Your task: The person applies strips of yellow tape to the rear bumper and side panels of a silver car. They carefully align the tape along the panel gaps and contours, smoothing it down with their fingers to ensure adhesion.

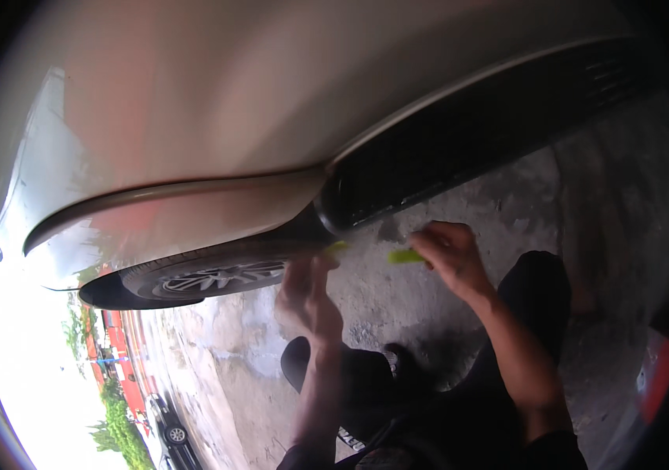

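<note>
My right hand [453, 257] is closed in a pinch on a flat yellow-green strip [405, 256], which sticks out to the left of the fingers. My left hand [308, 296] is smeared by motion and sits in front of the car wheel's near side. At its fingertips shows a small yellow-green piece [338, 247], pinched there and pointing toward the right hand. A gap separates the two pieces. Both hands are just below the black lower trim [460, 141] of a light-coloured car body [256, 86].
The car's wheel [221, 278] with a silver spoked rim is at the left. My bent knee [536, 286] in dark cloth rises over the stained concrete floor [499, 196]. A dark parked car [170, 431] and green shrubs [123, 419] stand at the lower left.
</note>
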The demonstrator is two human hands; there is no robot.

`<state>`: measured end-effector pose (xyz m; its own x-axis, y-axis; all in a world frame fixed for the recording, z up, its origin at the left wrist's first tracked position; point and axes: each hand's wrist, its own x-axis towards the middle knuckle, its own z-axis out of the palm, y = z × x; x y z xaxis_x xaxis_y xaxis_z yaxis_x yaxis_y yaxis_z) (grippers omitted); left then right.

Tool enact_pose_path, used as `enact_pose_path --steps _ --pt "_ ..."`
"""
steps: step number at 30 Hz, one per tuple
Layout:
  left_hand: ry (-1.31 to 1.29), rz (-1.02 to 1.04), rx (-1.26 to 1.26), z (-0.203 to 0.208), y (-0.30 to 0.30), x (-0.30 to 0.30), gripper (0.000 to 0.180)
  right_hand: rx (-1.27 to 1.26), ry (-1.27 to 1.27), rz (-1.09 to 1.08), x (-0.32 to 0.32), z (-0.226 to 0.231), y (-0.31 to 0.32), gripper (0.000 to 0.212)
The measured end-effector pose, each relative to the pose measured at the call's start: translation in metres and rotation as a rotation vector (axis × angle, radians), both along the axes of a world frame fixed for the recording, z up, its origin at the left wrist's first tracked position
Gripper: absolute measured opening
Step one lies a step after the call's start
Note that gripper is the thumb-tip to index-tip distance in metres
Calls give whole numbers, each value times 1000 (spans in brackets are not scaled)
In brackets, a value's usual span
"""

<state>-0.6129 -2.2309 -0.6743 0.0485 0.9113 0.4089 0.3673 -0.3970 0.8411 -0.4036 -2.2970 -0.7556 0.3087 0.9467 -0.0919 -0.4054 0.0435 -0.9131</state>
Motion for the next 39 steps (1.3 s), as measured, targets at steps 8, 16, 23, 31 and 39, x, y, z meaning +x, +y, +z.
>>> enact_pose_path --steps 8,16,23,31,39 --pt "-252 -74 -205 -17 31 60 29 360 88 170 4 24 90 25" --pt "-106 19 55 -18 46 66 30 338 -296 35 31 24 101 18" --pt "314 112 325 -21 91 51 22 420 -581 -121 27 14 131 19" --pt "431 133 375 -20 102 55 17 443 -518 -83 20 24 152 22" --pt "500 -74 403 -10 105 45 16 559 -686 -197 19 16 167 19"
